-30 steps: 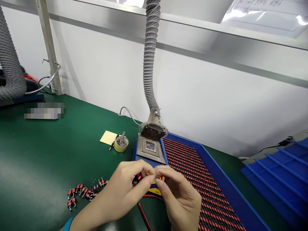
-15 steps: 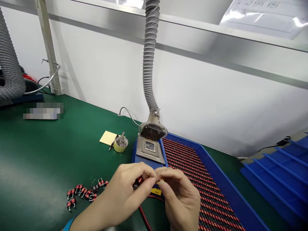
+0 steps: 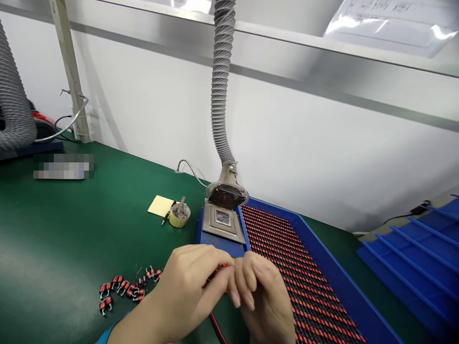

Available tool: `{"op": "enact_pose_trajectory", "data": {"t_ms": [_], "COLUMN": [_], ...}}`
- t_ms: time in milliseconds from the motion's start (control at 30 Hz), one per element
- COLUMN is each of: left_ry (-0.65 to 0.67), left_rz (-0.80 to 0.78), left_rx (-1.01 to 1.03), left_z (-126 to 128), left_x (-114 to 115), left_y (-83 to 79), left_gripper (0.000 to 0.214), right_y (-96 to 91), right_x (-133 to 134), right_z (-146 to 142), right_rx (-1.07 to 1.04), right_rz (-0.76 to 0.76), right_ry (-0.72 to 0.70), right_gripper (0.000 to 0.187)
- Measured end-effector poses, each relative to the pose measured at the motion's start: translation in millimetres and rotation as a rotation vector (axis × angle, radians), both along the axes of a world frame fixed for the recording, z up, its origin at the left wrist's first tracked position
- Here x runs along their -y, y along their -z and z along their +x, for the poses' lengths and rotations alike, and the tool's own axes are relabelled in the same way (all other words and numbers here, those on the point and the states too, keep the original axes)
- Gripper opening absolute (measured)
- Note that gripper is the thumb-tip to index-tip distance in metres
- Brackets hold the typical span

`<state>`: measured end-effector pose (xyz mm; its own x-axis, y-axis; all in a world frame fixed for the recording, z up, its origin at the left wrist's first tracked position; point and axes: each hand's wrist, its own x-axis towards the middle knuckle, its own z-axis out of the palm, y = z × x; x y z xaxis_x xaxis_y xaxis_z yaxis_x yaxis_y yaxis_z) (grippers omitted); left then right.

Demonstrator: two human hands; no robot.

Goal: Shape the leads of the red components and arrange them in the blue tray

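L hand and R hand are close together at the near edge of the green mat, fingertips meeting. L fingers are narrow, pinched on a small red coil, which sits between the hands and is mostly hidden, only a bit of red showing. R fingers are curled in, tips pointing down right beside the L fingers; can't tell if they grip the coil or not. Blue cuff at L wrist.

Red wire runs from under the hands off the near edge. Left of the hands, loose coils lie in a rough cluster on the mat, just beside L hand. Right of them, blue tray holds coils in tight rows, w/ its near-left area just beside R hand.

Far of the hands: solder stn on a blue base, w/ fume hood above it on a grey hose. Left of that: cup of scraps, pen, yellow note. Far right: blue rack. Far left: 2nd hose.
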<state>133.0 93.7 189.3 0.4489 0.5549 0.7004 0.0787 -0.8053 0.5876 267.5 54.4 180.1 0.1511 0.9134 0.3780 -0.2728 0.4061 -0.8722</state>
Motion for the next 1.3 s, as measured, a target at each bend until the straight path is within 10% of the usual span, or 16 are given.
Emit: {"op": "enact_pose_trajectory", "data": {"t_ms": [133,667,900,1133,1300], "left_ry": [0.112,0.234,0.455,0.358,0.321], "left_rz": [-0.353,-0.591,-0.858,-0.82,-0.833], "left_rx": [0.035,0.062,0.379,0.311,0.337], "left_z": [-3,-5,-5,-1,-4], "left_x": [1,-4,-6,-8,-17], "left_y": [-5.0,-9.4,1.5,2.5,-1.4], "left_gripper": [0.016,0.018,0.029,0.035,0.007], "right_y": [2.7,0.7,2.8,8.0,13.2], "right_x": [1,3,-4,-7,-10], "right_z": [6,9,-9,-22,-26], "right_rx": [0.233,0.024,-0.176,-0.452,-0.431], "right_rz": [0.156,0.152,-0.096,-0.289,-0.303], "right_ry": [0.189,0.344,0.093,-0.129,-0.039], "right_gripper": [0.004,0.016,0.02,0.026,0.02]}}
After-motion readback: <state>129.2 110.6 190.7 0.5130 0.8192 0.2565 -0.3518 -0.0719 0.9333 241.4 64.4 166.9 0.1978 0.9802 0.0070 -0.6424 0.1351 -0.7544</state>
